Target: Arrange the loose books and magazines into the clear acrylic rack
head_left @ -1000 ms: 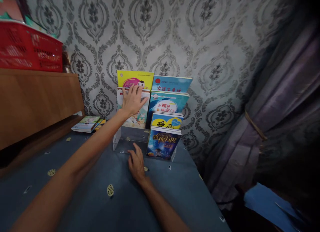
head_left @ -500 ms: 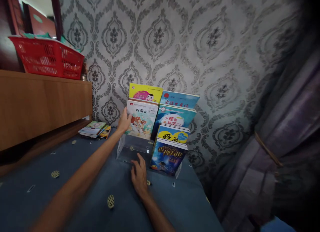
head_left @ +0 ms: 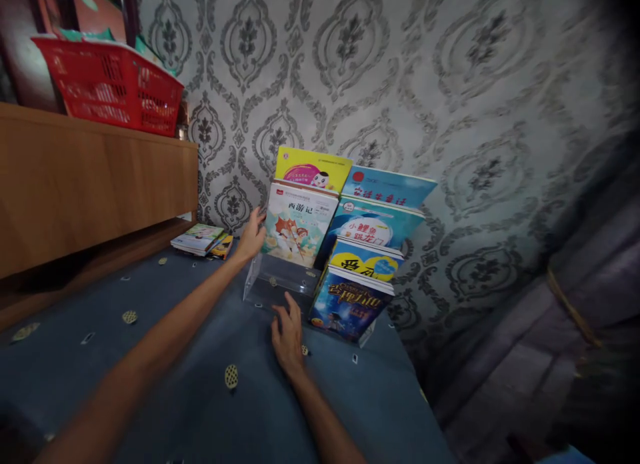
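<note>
Head view, loose books (head_left: 200, 239) beside left hand (head_left: 253, 236), perhaps curtain (head_left: 550, 357) right

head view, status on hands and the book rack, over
Left hand at left edge of white storybook, grip unclear. Right hand flat on blue cloth before clear rack. Loose book stack off left.

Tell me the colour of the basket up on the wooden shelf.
Red. The basket shows best in the head view, at upper left.
</note>
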A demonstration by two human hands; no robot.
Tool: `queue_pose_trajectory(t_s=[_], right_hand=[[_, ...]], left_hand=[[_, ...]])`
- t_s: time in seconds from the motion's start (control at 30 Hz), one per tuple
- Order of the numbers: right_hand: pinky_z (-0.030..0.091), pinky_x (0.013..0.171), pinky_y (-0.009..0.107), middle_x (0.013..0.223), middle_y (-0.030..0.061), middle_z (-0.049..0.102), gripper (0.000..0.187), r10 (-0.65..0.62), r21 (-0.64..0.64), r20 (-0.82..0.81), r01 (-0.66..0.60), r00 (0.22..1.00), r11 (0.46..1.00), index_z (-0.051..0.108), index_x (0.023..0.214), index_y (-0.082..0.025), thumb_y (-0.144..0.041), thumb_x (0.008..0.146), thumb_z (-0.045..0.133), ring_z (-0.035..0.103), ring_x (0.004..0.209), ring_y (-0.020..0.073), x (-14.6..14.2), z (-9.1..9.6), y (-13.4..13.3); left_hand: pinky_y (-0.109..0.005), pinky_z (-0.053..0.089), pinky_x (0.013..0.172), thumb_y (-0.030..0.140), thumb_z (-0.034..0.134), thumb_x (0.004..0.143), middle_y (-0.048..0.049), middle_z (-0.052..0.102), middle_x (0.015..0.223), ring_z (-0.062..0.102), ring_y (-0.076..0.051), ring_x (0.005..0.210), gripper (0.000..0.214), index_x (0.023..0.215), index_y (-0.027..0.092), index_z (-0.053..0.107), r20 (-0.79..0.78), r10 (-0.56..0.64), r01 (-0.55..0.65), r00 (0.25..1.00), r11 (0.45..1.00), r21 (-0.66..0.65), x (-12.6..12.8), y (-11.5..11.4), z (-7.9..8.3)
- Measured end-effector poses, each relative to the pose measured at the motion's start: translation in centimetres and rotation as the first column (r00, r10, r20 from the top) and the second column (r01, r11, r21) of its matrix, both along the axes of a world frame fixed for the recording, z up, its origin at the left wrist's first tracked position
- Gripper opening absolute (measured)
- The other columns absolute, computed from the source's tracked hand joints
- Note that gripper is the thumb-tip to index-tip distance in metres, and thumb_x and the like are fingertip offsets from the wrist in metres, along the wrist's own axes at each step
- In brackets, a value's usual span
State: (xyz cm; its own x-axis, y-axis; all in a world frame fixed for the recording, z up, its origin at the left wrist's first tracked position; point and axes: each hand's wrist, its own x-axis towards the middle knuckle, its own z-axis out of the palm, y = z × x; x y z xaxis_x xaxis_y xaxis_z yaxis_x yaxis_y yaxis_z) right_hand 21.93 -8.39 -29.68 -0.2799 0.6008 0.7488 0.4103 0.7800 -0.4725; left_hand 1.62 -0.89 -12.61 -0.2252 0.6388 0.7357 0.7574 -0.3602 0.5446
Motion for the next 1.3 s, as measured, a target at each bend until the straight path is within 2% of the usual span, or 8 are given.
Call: queue_pose_trajectory(t_s=[0.1,0.2,0.37,0.47,0.6,0.8,1.03,1.3], right_hand=[[0.042,0.114,0.055,0.15,0.0153,0.049,0.035,0.001,-0.004,0.01,-0.001,1.0,1.0,0.07,0.109,-0.019,-0.006,0.087,0.045,0.044,0.141,0.0278,0.0,0.0,-0.1],[0.043,0.113,0.055,0.149,0.0165,0.049,0.034,-0.009,0.002,0.034,0.009,0.999,1.0,0.069,0.108,-0.018,-0.007,0.088,0.044,0.044,0.141,0.0279,0.0,0.1,-0.2],[0.042,0.114,0.056,0.149,0.0157,0.049,0.036,-0.001,-0.007,0.044,0.001,0.999,1.0,0.07,0.11,-0.018,-0.006,0.087,0.045,0.043,0.141,0.0285,0.0,0.3,-0.3],[0.041,0.114,0.057,0.149,0.0153,0.049,0.036,-0.001,-0.015,0.051,0.002,0.999,1.0,0.071,0.109,-0.018,-0.006,0.086,0.045,0.043,0.141,0.0292,-0.1,0.4,-0.3],[0.041,0.114,0.057,0.149,0.0144,0.05,0.037,-0.008,0.0,0.063,0.008,0.998,1.0,0.071,0.108,-0.019,-0.004,0.085,0.045,0.042,0.142,0.0288,-0.3,0.4,-0.2],[0.041,0.114,0.057,0.148,0.016,0.05,0.037,-0.019,0.009,0.079,0.018,0.997,1.0,0.071,0.106,-0.018,-0.003,0.085,0.044,0.042,0.141,0.029,-0.3,0.5,-0.1],[0.04,0.115,0.057,0.149,0.0157,0.048,0.038,0.004,-0.016,0.089,-0.002,0.996,1.0,0.07,0.109,-0.018,-0.003,0.086,0.044,0.041,0.142,0.0293,-0.2,0.5,-0.2],[0.041,0.115,0.056,0.148,0.0157,0.05,0.037,0.005,-0.018,0.079,-0.003,0.997,1.0,0.071,0.107,-0.017,-0.003,0.085,0.044,0.041,0.142,0.0291,-0.2,0.4,0.0]], left_hand=[[-0.046,0.045,0.11,0.015,0.037,0.089,-0.0153,0.062,0.137,0.058,-0.023,0.127,0.063,0.151,0.015,0.028,-0.009,0.042,-0.042,0.999,0.998,-0.036,-1.6,-1.9,-2.6],[-0.047,0.041,0.113,0.015,0.04,0.087,-0.0192,0.06,0.138,0.053,-0.027,0.132,0.055,0.142,0.011,0.041,-0.123,0.2,-0.218,0.972,0.963,-0.156,-4.0,-3.4,-5.1],[-0.068,0.03,0.113,0.02,0.042,0.089,-0.0283,0.038,0.156,0.03,-0.039,0.148,0.055,0.143,0.009,0.043,-0.375,0.408,-0.545,0.833,0.72,-0.429,-9.1,-4.1,-8.1],[-0.074,0.023,0.112,0.028,0.04,0.092,-0.0312,0.027,0.161,0.02,-0.042,0.152,0.06,0.148,0.005,0.037,-0.44,0.414,-0.599,0.797,0.635,-0.488,-11.8,-3.6,-8.8],[-0.077,0.025,0.107,0.038,0.037,0.095,-0.0355,0.036,0.154,0.027,-0.046,0.148,0.061,0.143,0.002,0.044,-0.438,0.416,-0.603,0.797,0.572,-0.556,-14.3,-2.6,-9.0],[-0.08,0.02,0.107,0.043,0.035,0.097,-0.0354,0.038,0.153,0.03,-0.045,0.145,0.062,0.14,0.0,0.047,-0.476,0.369,-0.602,0.798,0.518,-0.607,-15.8,-2.2,-9.5],[-0.08,0.023,0.106,0.038,0.037,0.097,-0.0288,0.05,0.144,0.043,-0.045,0.135,0.05,0.132,0.007,0.054,-0.537,0.325,-0.62,0.778,0.535,-0.574,-16.4,-3.6,-9.4],[-0.07,0.031,0.105,0.023,0.033,0.096,-0.028,0.066,0.123,0.06,-0.041,0.118,0.042,0.119,0.003,0.061,-0.725,0.224,-0.704,0.651,0.537,-0.466,-17.5,-4.9,-9.6]])
